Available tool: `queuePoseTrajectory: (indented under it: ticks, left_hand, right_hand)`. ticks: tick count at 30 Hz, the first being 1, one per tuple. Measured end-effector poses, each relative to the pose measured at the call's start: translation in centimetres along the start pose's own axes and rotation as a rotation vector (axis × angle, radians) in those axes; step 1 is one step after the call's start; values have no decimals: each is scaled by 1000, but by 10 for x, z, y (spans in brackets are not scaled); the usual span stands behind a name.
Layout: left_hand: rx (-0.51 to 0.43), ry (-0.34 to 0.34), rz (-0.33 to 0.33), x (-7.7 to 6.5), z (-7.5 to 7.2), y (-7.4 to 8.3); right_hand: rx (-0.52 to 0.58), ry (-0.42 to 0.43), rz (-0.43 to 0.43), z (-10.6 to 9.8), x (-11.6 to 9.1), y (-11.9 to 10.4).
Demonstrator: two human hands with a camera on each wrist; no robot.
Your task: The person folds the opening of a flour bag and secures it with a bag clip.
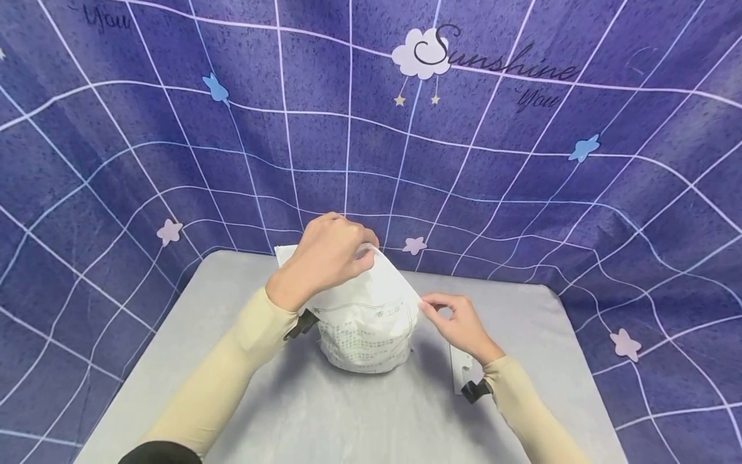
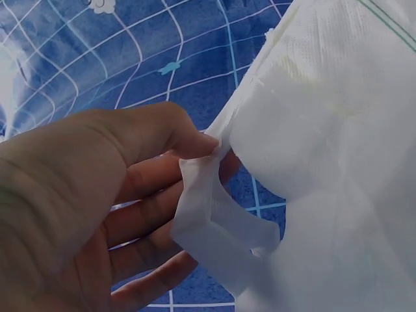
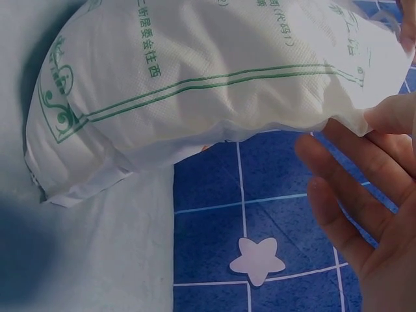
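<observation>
A white woven bag [image 1: 365, 335] with rows of printed characters, green in the right wrist view, sits bulging on the grey table. My left hand [image 1: 336, 251] pinches its upper edge between thumb and forefinger. In the left wrist view, the white strip of a cut-out handle [image 2: 224, 244] hangs beside the pinch, the other fingers loosely bent behind it. At the right, my right hand [image 1: 458, 319] pinches the bag's upper corner [image 3: 357, 120] with thumb and forefinger. Its remaining fingers are spread below the bag in the right wrist view.
A flat white piece [image 1: 460, 374] with a notched edge lies on the grey tabletop [image 1: 510, 303], partly hidden by my right wrist. Behind and around the table hangs a blue-purple grid-patterned curtain [image 1: 313, 142] with star shapes.
</observation>
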State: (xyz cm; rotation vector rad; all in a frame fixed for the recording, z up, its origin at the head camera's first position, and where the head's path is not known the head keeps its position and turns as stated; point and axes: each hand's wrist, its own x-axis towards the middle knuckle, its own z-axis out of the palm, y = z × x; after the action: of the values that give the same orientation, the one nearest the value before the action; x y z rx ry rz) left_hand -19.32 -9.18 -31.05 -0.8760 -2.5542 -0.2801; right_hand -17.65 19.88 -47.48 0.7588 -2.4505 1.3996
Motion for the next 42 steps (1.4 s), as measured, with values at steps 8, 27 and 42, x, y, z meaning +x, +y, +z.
queuePoseTrajectory:
  ticks: [8, 27, 42]
  left_hand:
    - [-29, 73, 94, -3, 4, -3]
    - [-61, 281, 262, -7, 13, -6]
    - [-49, 273, 273, -8, 11, -6]
  right_hand:
    - [-16, 2, 20, -3, -1, -1]
    - [-19, 16, 1, -6, -2, -3]
    - [-15, 47, 7, -3, -2, -4]
